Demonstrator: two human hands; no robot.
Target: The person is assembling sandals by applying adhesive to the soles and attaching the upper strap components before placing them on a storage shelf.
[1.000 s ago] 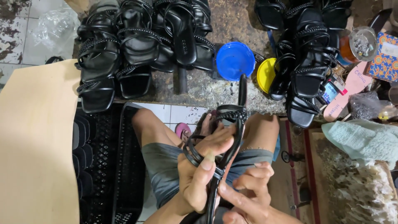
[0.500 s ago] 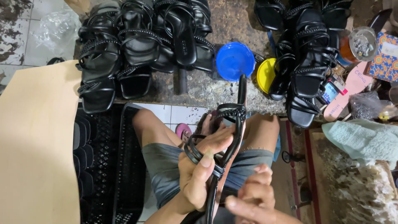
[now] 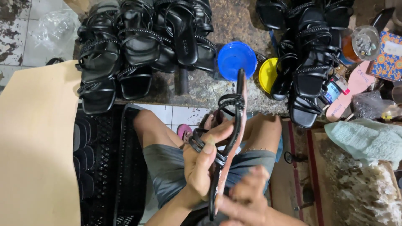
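Workbench [image 3: 209, 90] carries two groups of finished black strappy sandals [image 3: 138, 46], with a blue plastic lid [image 3: 236, 60] and a yellow lid [image 3: 267, 74] between them. Over the lap, a black strappy sandal [image 3: 228, 142] stands on edge, sole facing right. Left hand [image 3: 201, 167] clamped around its straps. Right hand [image 3: 247, 201] closed on its lower end.

Worn workbench [image 3: 234, 16]; black strappy sandals [image 3: 138, 46], blue lid [image 3: 236, 60], yellow lid [image 3: 267, 74]
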